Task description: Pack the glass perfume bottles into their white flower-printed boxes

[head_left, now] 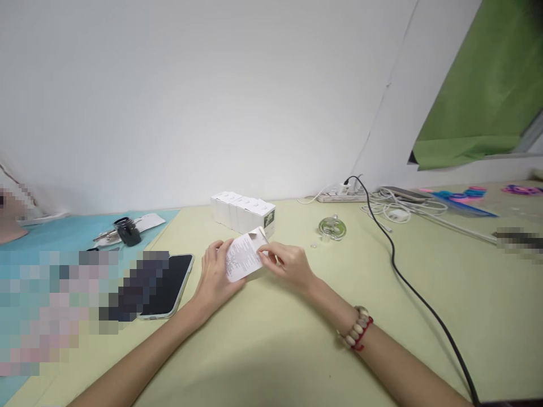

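Note:
A small white paper box with printed text on its side is held tilted above the table. My left hand is closed around its left end and underside. At the other end, which looks open with a flap up, my right hand pinches the edge between thumb and fingers. What is inside the box cannot be seen. Just behind it, a row of several similar white boxes stands against the wall. Right of my hands sits a small clear glass vessel, with tiny clear pieces beside it.
A phone lies left of my left arm, near a dark jar on a blue mat. A black cable runs down the right side from a power strip. Scissors lie far right. Part of another person shows at far left.

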A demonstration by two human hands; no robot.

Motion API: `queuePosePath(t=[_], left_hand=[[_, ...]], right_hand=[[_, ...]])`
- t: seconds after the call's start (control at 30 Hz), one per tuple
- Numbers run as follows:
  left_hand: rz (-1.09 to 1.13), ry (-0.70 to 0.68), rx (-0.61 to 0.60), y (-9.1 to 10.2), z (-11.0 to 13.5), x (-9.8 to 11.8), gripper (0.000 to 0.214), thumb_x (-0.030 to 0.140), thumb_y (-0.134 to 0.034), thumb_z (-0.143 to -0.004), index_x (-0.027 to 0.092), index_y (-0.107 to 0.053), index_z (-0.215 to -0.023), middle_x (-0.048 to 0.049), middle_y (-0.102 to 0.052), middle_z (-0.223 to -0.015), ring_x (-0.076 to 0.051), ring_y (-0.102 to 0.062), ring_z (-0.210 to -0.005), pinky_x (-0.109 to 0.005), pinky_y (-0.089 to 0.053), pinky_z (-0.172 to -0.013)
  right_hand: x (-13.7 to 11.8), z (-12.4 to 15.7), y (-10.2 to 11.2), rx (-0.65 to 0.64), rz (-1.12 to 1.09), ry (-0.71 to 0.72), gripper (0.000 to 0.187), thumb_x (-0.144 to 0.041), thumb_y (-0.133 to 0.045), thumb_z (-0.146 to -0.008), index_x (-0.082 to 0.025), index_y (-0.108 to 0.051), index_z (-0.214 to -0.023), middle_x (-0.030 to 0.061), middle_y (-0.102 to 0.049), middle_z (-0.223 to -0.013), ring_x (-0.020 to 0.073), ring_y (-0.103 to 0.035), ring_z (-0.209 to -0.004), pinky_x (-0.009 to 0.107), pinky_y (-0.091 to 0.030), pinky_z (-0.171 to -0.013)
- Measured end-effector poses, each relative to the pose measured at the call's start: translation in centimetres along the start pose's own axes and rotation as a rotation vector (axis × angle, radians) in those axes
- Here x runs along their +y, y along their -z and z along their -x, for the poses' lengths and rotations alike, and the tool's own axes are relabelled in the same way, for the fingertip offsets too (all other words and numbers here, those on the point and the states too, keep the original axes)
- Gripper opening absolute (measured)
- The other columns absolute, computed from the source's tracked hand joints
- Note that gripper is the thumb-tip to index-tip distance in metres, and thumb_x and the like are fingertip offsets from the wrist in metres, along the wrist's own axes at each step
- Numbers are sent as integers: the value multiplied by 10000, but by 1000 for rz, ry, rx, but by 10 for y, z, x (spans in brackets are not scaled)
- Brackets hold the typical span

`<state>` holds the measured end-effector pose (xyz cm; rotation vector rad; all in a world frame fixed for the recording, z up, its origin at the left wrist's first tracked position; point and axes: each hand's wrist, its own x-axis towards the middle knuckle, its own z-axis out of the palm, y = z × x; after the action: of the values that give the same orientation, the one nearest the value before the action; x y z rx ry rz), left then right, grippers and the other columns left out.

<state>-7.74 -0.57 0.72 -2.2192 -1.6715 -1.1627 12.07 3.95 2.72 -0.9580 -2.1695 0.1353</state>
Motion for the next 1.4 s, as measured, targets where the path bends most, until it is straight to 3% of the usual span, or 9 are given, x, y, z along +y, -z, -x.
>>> queuePosePath(t=[0.2,0.47,0.83,1.03,1.23,1.4], left_hand=[[59,-35,-41,-2,-2,-4,663,376,-600,-714,201,-296,-1278,-112,-401,-1214,-251,-374,-1144,-402,-327,-943],[98,-85,-139,-3,0,-2,587,380,-626,-700,224,-378,-1209,-76,-475,-1187,-232,-420,-1118,-382,-334,-931],[30,-132,-102,-5,2,-4,573,410,-643,-685,216,-411,-1171,-86,-476,-1174,-243,-425,-1105,-393,-346,-911],[-56,-225,-22,-1,3,2,493,390,-569,-766,210,-402,-1194,-124,-383,-1255,-266,-348,-1169,-441,-302,-967],[-132,-254,-10,-1,1,1,439,288,-511,-808,218,-381,-1220,-122,-327,-1280,-266,-280,-1225,-480,-224,-1029],[-133,-161,-22,-4,-3,-8,480,321,-530,-790,227,-377,-1235,-118,-344,-1257,-268,-332,-1174,-445,-305,-977]], right_hand=[[13,-1,0,-15,70,-220,283,-347,-396,-848,-264,-638,-967,-16,-624,-665,114,-513,-522,230,-339,-554],[17,-1,-4,-127,101,-294,280,-348,-418,-828,-304,-628,-1009,-28,-645,-673,153,-575,-633,249,-330,-570],[17,-2,-9,-128,65,-508,266,-395,-482,-776,-266,-661,-926,-11,-664,-736,159,-591,-705,248,-347,-604],[23,-2,-16,-69,-196,-503,242,-419,-532,-728,-205,-646,-733,-5,-646,-749,134,-570,-615,229,-373,-551],[28,1,-26,-93,-608,-488,313,-436,-521,-752,-163,-593,-889,23,-615,-814,88,-524,-414,228,-413,-457],[37,-2,-24,112,-617,-516,318,-450,-479,-783,-157,-592,-834,30,-630,-825,70,-494,-379,226,-408,-453]])
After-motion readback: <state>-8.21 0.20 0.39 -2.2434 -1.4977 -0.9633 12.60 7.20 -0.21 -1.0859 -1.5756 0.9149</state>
